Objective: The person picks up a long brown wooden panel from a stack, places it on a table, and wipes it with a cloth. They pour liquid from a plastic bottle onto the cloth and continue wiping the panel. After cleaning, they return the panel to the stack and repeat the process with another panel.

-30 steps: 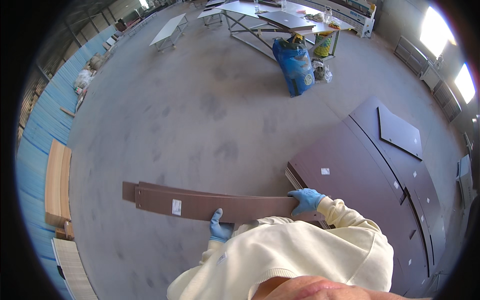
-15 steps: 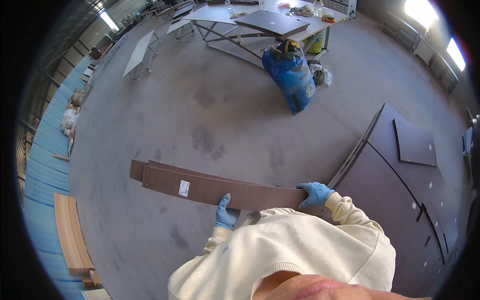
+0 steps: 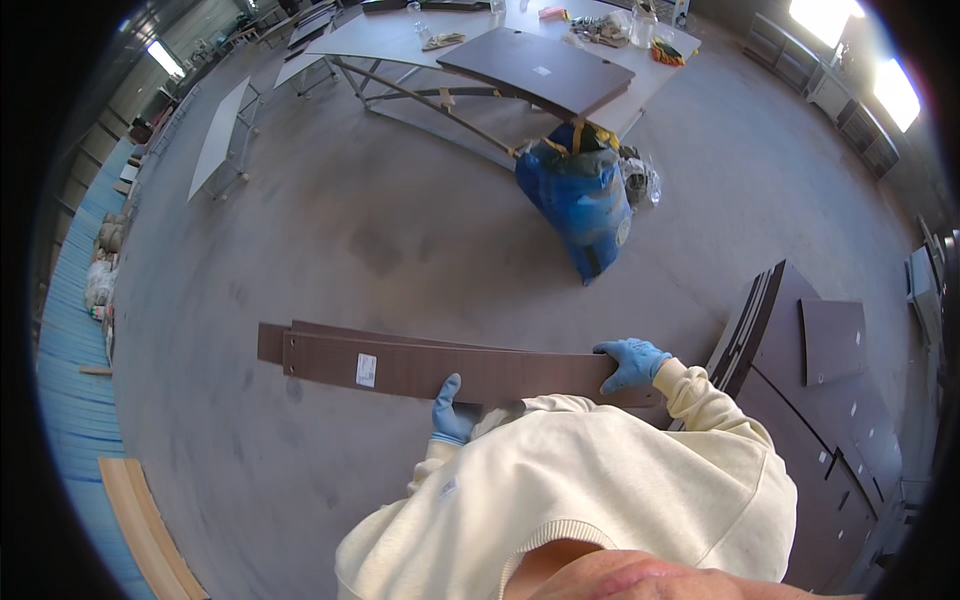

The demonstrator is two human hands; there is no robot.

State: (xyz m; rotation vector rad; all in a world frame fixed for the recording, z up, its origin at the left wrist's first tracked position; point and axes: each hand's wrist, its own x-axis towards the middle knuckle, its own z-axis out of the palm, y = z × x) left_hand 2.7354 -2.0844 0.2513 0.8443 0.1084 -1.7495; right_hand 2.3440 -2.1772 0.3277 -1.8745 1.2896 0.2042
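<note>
A small stack of long, narrow dark-brown boards (image 3: 500, 373) is held level across the front of my body. The nearest board bears a white label (image 3: 366, 370) and small holes at its left end; the board behind it sticks out farther left. My left hand (image 3: 452, 411), in a blue glove, grips the lower edge near the middle, thumb up on the near face and the other fingers hidden underneath. My right hand (image 3: 632, 364), gloved alike, is closed over the top edge near the right end.
Ahead stands a white-topped table (image 3: 350, 42) with a dark panel (image 3: 535, 68) over its edge. A full blue sack (image 3: 580, 200) sits on the floor before it. Dark panels (image 3: 800, 420) are stacked at right. Light wooden boards (image 3: 150, 525) lie at lower left; a low white bench (image 3: 218, 140) stands far left.
The table and sack appear nearer, and the panel stack at right has shifted lower in view. Both hands keep the same hold on the boards.
</note>
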